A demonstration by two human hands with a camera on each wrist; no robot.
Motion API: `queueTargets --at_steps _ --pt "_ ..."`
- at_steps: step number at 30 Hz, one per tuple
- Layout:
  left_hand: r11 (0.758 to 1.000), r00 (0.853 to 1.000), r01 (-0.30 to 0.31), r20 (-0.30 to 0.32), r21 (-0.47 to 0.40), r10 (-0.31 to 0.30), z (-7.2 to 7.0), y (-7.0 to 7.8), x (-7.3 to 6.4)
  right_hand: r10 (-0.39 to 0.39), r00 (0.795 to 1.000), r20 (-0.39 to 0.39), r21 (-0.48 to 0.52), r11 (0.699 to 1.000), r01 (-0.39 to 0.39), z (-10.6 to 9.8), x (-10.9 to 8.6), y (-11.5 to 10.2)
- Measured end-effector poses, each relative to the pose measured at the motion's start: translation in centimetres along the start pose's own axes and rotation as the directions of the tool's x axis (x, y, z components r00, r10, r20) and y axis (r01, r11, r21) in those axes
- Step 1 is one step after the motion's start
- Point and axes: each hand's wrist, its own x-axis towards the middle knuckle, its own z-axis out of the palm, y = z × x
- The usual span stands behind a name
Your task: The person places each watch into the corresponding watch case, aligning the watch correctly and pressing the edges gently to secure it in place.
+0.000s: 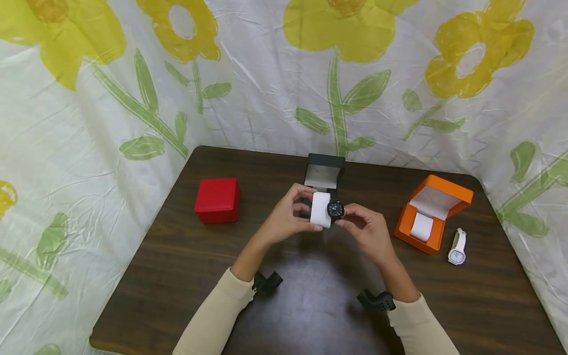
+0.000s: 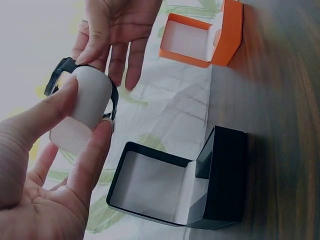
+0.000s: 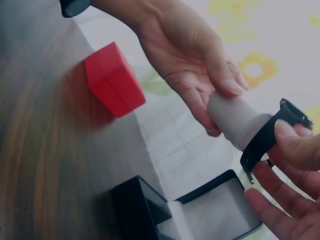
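Observation:
My left hand [image 1: 286, 217] grips a white watch cushion [image 1: 320, 210] between thumb and fingers, above the table. At the cushion's right end is a black wristwatch [image 1: 335, 209] with a dark dial. The right hand [image 1: 370, 231] pinches this watch between thumb and fingers. In the right wrist view the black strap [image 3: 262, 140] lies against the end of the cushion, its buckle end hanging free below. Behind the hands stands an open black watch box [image 1: 327, 160] with a pale lining, partly hidden by the left hand in the head view.
A closed red box [image 1: 217, 201] stands at the left. At the right an open orange watch box [image 1: 437, 231] holds a white cushion [image 1: 421, 227]. Beside it on the dark wooden table [image 1: 177, 281] lies a white wristwatch [image 1: 457, 248]. A flowered curtain [image 1: 266, 98] hangs behind.

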Motion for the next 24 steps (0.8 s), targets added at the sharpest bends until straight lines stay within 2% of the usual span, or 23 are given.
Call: queueTargets --at_steps 4,9,16,24 --pt "1.0 1.0 -0.014 0.009 0.006 0.014 0.12 0.0 0.03 -0.008 1.0 0.028 -0.01 1.0 0.008 -0.2 0.17 0.08" --pt "1.0 1.0 -0.021 0.01 0.015 0.02 0.16 -0.12 -0.04 -0.007 0.999 0.051 0.016 1.0 0.007 -0.2 0.27 0.09" --pt "0.999 0.998 -0.035 0.044 0.029 0.033 0.21 -0.16 -0.02 -0.005 0.998 0.065 0.057 0.998 0.001 -0.4 0.27 0.45" --pt "0.998 0.998 -0.061 -0.017 -0.024 0.061 0.53 -0.27 0.0 0.093 0.995 -0.021 0.051 0.995 -0.091 -0.33 0.42 0.12"
